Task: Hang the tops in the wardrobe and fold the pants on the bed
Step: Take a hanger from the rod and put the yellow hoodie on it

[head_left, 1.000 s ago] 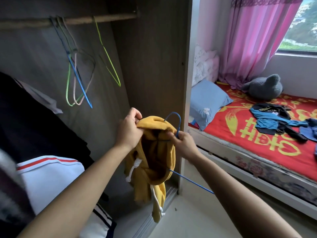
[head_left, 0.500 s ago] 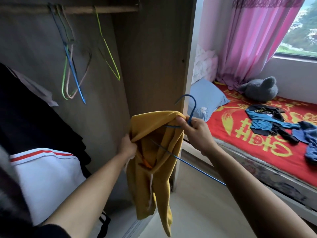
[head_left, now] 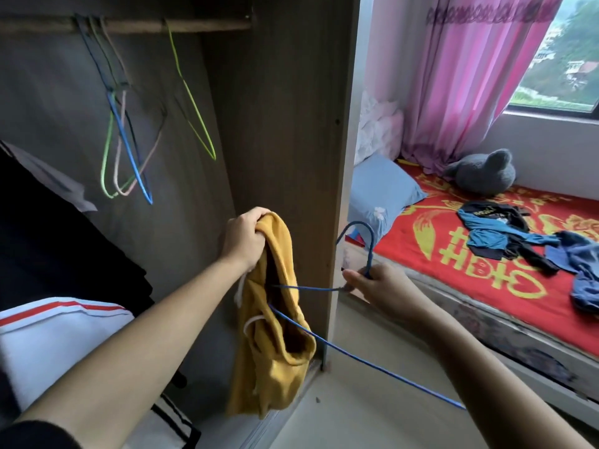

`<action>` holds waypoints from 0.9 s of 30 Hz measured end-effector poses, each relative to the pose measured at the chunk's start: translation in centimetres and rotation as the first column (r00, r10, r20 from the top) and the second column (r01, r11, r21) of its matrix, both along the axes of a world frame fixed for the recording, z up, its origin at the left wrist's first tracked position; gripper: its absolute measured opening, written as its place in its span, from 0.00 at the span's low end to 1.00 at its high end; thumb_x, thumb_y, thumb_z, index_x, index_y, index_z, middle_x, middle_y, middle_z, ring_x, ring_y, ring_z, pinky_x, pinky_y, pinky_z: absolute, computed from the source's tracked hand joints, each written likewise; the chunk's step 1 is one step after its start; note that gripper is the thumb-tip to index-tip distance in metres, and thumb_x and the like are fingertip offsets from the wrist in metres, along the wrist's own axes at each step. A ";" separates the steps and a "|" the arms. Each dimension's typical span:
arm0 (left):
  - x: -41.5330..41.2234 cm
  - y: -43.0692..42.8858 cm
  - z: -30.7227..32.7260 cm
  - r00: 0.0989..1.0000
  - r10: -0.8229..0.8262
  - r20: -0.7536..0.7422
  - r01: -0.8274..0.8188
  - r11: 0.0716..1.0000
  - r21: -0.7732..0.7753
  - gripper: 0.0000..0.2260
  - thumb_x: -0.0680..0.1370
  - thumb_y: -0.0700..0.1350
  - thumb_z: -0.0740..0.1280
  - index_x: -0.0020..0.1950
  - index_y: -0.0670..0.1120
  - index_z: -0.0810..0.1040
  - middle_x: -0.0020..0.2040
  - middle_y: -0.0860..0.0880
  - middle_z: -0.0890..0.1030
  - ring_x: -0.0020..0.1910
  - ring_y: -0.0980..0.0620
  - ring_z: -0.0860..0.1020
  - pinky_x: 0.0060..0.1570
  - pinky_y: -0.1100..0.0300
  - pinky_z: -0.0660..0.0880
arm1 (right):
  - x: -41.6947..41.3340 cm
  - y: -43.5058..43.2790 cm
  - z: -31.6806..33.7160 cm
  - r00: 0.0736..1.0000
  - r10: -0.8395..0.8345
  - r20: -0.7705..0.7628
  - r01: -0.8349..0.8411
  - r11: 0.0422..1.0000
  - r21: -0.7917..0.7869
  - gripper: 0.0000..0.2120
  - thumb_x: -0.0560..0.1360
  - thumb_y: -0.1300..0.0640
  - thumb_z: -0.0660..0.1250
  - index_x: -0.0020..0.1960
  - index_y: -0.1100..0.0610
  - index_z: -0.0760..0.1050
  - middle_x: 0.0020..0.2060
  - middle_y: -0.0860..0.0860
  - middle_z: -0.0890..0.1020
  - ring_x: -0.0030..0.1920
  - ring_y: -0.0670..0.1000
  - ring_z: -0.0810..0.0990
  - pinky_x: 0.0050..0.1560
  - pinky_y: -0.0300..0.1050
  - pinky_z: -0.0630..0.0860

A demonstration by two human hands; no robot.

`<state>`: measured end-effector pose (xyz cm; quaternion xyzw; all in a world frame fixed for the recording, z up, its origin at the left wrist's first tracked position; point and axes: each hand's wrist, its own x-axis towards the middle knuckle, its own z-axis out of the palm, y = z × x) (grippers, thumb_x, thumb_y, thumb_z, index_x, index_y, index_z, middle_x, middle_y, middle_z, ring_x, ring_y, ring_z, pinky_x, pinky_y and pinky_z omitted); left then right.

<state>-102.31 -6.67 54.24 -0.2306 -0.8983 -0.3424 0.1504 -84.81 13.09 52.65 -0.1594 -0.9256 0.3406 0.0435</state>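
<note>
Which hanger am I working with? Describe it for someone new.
Find the wardrobe's wooden side panel. In front of it the right hand pinches a blue wire hanger, one end inside the yellow hoodie. The other blue hanger hangs on the rod.

Hands pulled apart. Left hand (head_left: 244, 238) risen since half second ago, now grips bunched top edge of yellow hoodie (head_left: 275, 361) in front of wardrobe side panel (head_left: 291, 124). Right hand (head_left: 385, 286) shifted right toward bed (head_left: 421, 254), pinching neck of blue hanger (head_left: 370, 247). Its hook now clear of fabric, well right of hoodie. Bare wire spans gap, left end inside hoodie opening. Hoodie no longer draped over hanger neck.
</note>
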 end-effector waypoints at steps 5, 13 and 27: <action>-0.3 0.2 0.9 0.997 -0.042 -0.069 0.041 0.999 -0.007 0.19 0.75 0.34 0.61 0.60 0.49 0.81 0.54 0.47 0.84 0.54 0.44 0.80 0.51 0.60 0.73 | -0.1 -1.4 0.4 0.995 0.039 -0.096 -0.040 0.999 -0.009 0.10 0.77 0.48 0.69 0.38 0.48 0.80 0.30 0.43 0.79 0.31 0.39 0.76 0.33 0.33 0.68; 1.6 -0.3 2.1 0.999 -0.024 -0.032 0.025 0.999 0.038 0.16 0.75 0.34 0.63 0.58 0.46 0.82 0.51 0.45 0.85 0.50 0.46 0.81 0.45 0.70 0.69 | -1.9 -3.9 0.4 0.958 -0.080 -0.276 0.079 0.997 -0.016 0.10 0.79 0.53 0.67 0.42 0.55 0.83 0.28 0.44 0.77 0.29 0.40 0.74 0.30 0.31 0.64; 3.2 -0.3 6.7 0.825 -0.520 0.222 0.548 0.831 -0.092 0.39 0.61 0.66 0.77 0.71 0.63 0.69 0.67 0.56 0.67 0.69 0.53 0.66 0.70 0.48 0.68 | -4.1 -4.0 0.3 0.870 -0.320 -0.376 -0.025 0.732 -0.681 0.14 0.78 0.47 0.68 0.41 0.56 0.83 0.30 0.51 0.81 0.32 0.48 0.79 0.34 0.42 0.75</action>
